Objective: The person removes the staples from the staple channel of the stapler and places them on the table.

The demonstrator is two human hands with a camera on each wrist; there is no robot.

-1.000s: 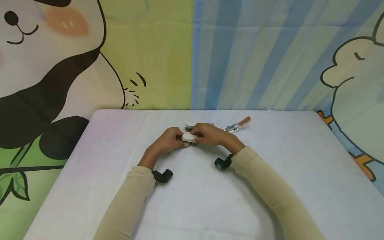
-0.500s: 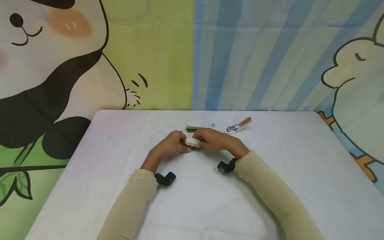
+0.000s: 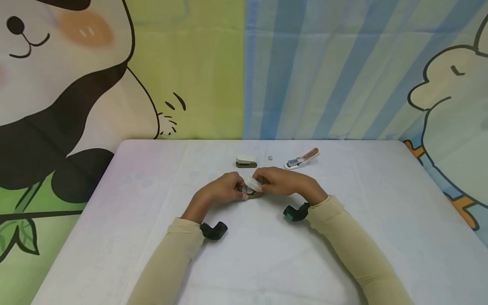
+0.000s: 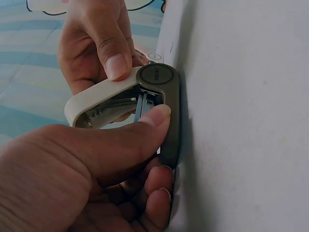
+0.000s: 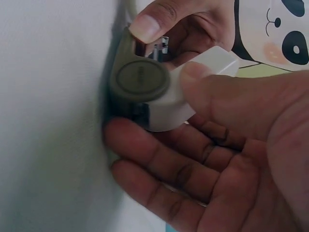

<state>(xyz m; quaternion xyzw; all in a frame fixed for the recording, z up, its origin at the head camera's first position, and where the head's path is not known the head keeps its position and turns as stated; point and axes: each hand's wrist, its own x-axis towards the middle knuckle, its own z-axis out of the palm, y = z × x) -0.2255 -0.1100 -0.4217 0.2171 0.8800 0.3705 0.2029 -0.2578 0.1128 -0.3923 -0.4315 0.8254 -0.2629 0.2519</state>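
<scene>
Between both hands a small stapler (image 4: 170,116) with a dark olive base and white top sits on the table, its top swung up from the base. A spring and a metal staple channel show inside it in the left wrist view. My left hand (image 3: 225,187) grips the base, thumb pressed on its inner side. My right hand (image 3: 284,181) pinches the raised white top (image 5: 176,104) between thumb and fingers near the hinge. Just behind the hands stands a second white and olive stapler (image 3: 246,161), which neither hand touches.
A small grey block (image 3: 270,158), perhaps staples, lies beyond the right hand. Farther right lies an opened stapler with an orange-brown arm (image 3: 302,159). The white table (image 3: 244,254) ends at a printed cloth backdrop (image 3: 206,76).
The stapler's white top has swung up from its base. Both hands have come slightly nearer and to the right with it, and the stapler behind now shows fully.
</scene>
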